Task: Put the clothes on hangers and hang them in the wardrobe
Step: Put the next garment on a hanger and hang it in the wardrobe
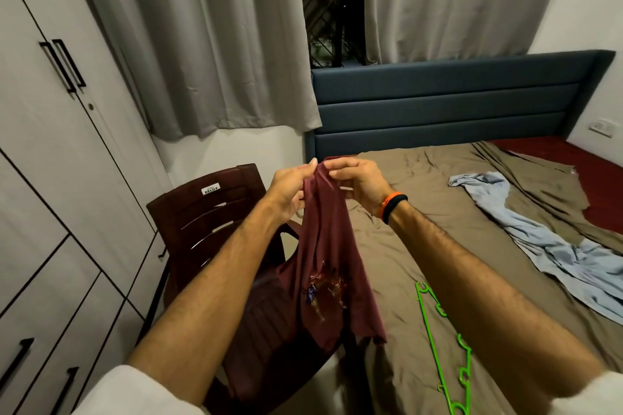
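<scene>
Both hands at frame centre, left hand [289,191] and right hand [360,185] fingers pinching maroon shirt [328,266] top, green hanger [444,347] on bed [438,199] lower right, wardrobe [50,145] left

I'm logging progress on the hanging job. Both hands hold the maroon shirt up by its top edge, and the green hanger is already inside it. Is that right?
Not quite. The left hand and right hand do hold the maroon shirt up by its top edge, but the green hanger is not inside it: it lies on the bed, apart from the shirt, as the head view shows.
</scene>
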